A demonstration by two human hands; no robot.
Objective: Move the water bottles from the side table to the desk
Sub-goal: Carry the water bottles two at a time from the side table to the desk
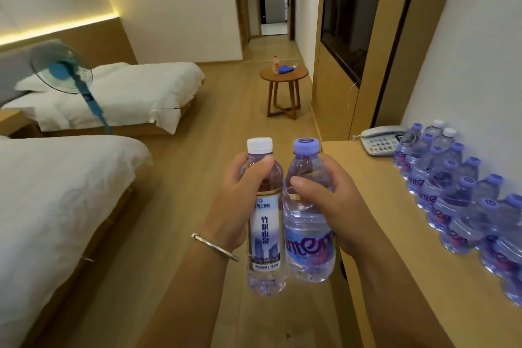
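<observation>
Two bottles (288,215) are being carried upright, side by side and touching: left hand (240,192) fingers are wrapping one neck, right hand (336,200) fingers the other, ready for the counter (395,220) just right of them.

Both forearms extended forward at mid-frame, left hand (240,195) curled around a white-capped bottle (265,223), right hand (336,198) curled around a purple-capped bottle (308,229), thumbs facing inward, silver bangle (214,247) on left wrist
</observation>
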